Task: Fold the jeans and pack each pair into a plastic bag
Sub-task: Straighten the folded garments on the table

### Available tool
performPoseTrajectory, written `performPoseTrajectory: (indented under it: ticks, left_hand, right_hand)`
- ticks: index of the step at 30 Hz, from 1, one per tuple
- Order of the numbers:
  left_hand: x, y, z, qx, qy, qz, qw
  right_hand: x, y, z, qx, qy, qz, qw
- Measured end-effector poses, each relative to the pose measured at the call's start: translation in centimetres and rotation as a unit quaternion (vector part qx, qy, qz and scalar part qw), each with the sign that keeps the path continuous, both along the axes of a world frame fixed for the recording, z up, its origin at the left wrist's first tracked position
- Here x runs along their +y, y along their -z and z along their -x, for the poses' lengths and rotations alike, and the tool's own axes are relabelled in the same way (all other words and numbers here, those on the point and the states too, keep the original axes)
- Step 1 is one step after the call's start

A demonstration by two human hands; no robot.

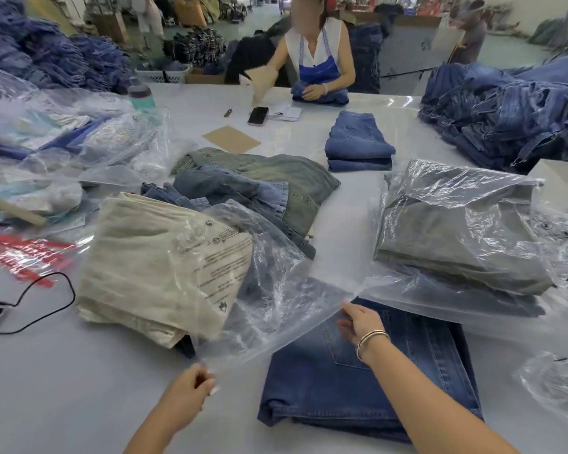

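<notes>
A folded pair of dark blue jeans [407, 381] lies on the white table [79, 388] right in front of me. I hold a clear plastic bag [276, 303] stretched between my hands above the jeans' left edge. My left hand [191, 385] pinches the bag's near corner. My right hand [358, 322] grips its other edge, over the jeans. The bag has printed warning text and drapes over a folded cream pair [145, 267] to the left.
Bagged grey and blue jeans [456, 231] are stacked at the right. Loose blue and green jeans [259, 188] lie in the middle, a folded blue stack [358, 142] behind them. Empty bags [63, 142] pile at the left. A person [315, 57] sits across; a phone cable [46, 299] lies near left.
</notes>
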State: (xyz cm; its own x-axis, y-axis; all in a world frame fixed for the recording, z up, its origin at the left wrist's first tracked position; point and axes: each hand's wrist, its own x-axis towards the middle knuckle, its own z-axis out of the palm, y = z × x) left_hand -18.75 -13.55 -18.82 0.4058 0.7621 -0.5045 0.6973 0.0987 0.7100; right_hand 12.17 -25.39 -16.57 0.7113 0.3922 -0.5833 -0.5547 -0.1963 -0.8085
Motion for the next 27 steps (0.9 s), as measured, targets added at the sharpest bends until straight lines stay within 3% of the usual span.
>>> performPoseTrajectory:
  ticks: [5,8,10,14,20,27]
  left_hand:
    - [0.7,0.3,1.1,0.092,-0.056,-0.111,0.988]
    - [-0.3,0.0,-1.5,0.116,-0.091,-0.239,0.96]
    - [-1.6,-0.8,-3.8,0.134,-0.057,-0.32,0.936]
    - [-3.4,-1.8,-7.7,0.066,0.105,-0.454,0.882]
    - [-4.0,-1.0,-9.6,0.005,0.202,-0.397,0.895]
    - [-3.8,-0.6,-9.9,-0.04,0.172,-0.305,0.936]
  right_hand:
    - [-0.1,0.3,-0.6,0.022,0.067,0.0,0.998]
    - [0.0,0.4,0.2,0.05,0.049,-0.016,0.997]
    - [0.0,0.4,1.0,0.057,-0.009,-0.008,0.998]
    - [0.0,0.8,2.3,0.047,-0.078,0.01,0.996]
    - [0.0,0.5,2.4,0.039,-0.071,-0.01,0.997]
    - [0.1,0.0,2.6,0.014,-0.079,-0.008,0.997]
